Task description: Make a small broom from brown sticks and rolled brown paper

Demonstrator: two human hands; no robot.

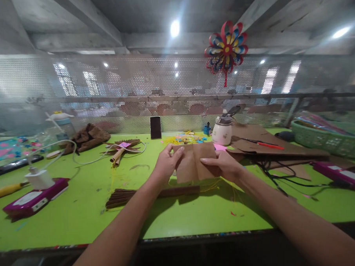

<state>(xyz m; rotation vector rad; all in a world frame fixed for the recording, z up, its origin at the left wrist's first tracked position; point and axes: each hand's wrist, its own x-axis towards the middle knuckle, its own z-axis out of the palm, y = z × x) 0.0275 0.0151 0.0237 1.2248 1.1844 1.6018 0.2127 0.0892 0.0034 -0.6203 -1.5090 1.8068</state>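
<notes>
A piece of brown kraft paper (pixel 190 163) with a crease down its middle is held up over the green table (pixel 90 219). My left hand (pixel 167 161) grips its left side, thumb on the front face. On the right side, my right hand (pixel 224 165) pinches it between thumb and fingers. Below and behind my left forearm lies a small broom-shaped bundle of pleated brown paper (pixel 121 197) with a rolled handle. Another folded brown paper piece (pixel 118 154) with rolled stems and a pink tag rests farther left. Yellow threads trail near both.
Purple power strips (pixel 36 198) lie left and right. A white bottle (pixel 222 131) and phone (pixel 155 127) stand at the back. Brown sheets (pixel 269 144) carry a red-handled tool (pixel 270 145). A green basket (pixel 327 140) sits at right; a yellow-handled tool (pixel 8 191) at left.
</notes>
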